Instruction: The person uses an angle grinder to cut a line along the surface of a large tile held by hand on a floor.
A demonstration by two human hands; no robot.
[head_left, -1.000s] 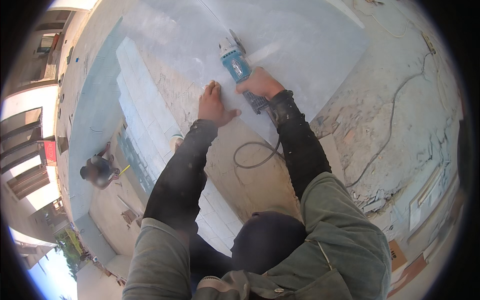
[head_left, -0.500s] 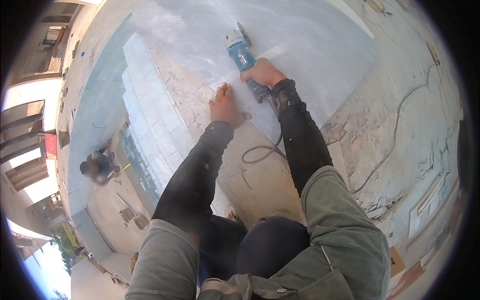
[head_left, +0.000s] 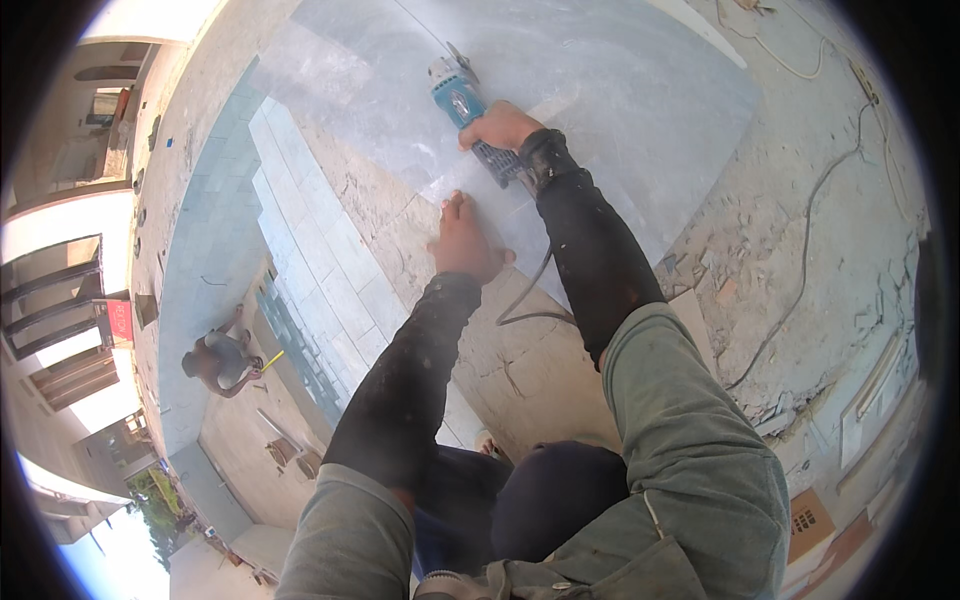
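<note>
My right hand (head_left: 503, 128) is wrapped round the body of a teal and grey angle grinder (head_left: 458, 102). The grinder's disc (head_left: 463, 62) meets a large grey slab (head_left: 650, 130), where a thin pale line runs from it toward the far edge. White dust hazes the slab around the tool. Near the slab's left edge, my left hand (head_left: 466, 248) rests palm down with fingers stretched out, holding nothing. The grinder's dark cord (head_left: 540, 270) loops down beside my right forearm.
Pale blue-grey paving tiles (head_left: 325, 230) lie in rows to the left. Beyond them a co-worker (head_left: 222, 362) crouches near a yellow strip (head_left: 272, 361). At the right, a cable (head_left: 808, 225) crosses rough ground with broken rubble (head_left: 775, 415); a cardboard box (head_left: 808, 522) stands lower down.
The grinder and my right hand have shifted a little to the left and away from me. My left hand appears slightly lower in the picture, and the whole view has turned a bit.
</note>
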